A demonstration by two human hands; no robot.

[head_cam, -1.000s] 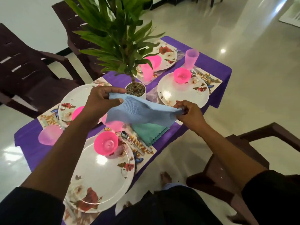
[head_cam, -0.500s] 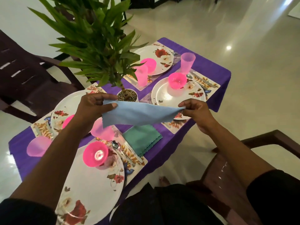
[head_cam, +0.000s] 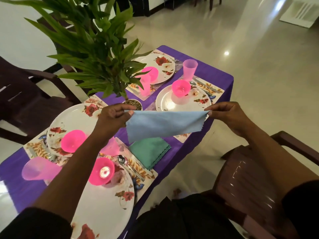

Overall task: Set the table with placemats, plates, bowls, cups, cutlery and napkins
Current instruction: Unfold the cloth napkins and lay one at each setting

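Above the set counter (head_cam: 214, 73), the left hand (head_cam: 112, 118) and right hand (head_cam: 226, 116) pinch opposite corners of a blue napkin (head_cam: 164, 125), stretched over a folded green napkin (head_cam: 150, 152).

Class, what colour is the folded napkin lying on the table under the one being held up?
Green, a teal shade, seen in the head view.

sleeves (head_cam: 34, 223): black, pushed up | forearms bare | trousers (head_cam: 181, 218): dark

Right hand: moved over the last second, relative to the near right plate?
Yes. The right hand, pinching the light blue cloth napkin, has moved rightward, from that white floral plate's near edge to past its right side.
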